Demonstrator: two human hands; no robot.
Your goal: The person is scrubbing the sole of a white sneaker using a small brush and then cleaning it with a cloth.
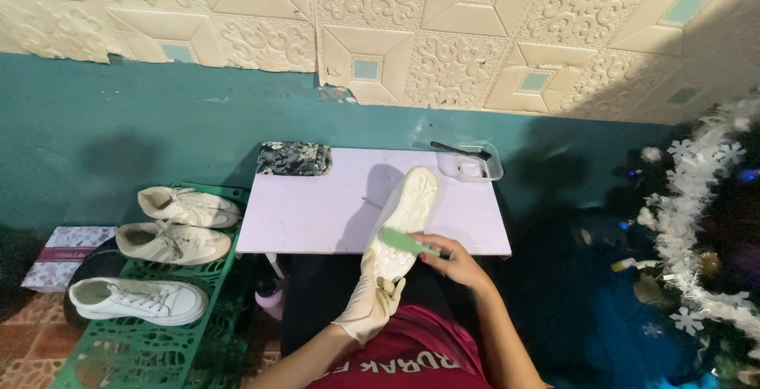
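My left hand (372,298), in a cream glove, grips the heel end of a white shoe (405,219) turned sole up over the near edge of a small white table (317,207). My bare right hand (447,256) holds a green brush (404,241) against the sole near the heel. The shoe's toe points away from me, toward the back of the table.
A clear plastic tray (475,166) with a dark brush across it sits at the table's far right corner. A folded patterned cloth (293,158) lies at the far left. Three pale shoes (170,242) rest on a green rack (158,341) to the left, a decorated tree (704,231) stands right.
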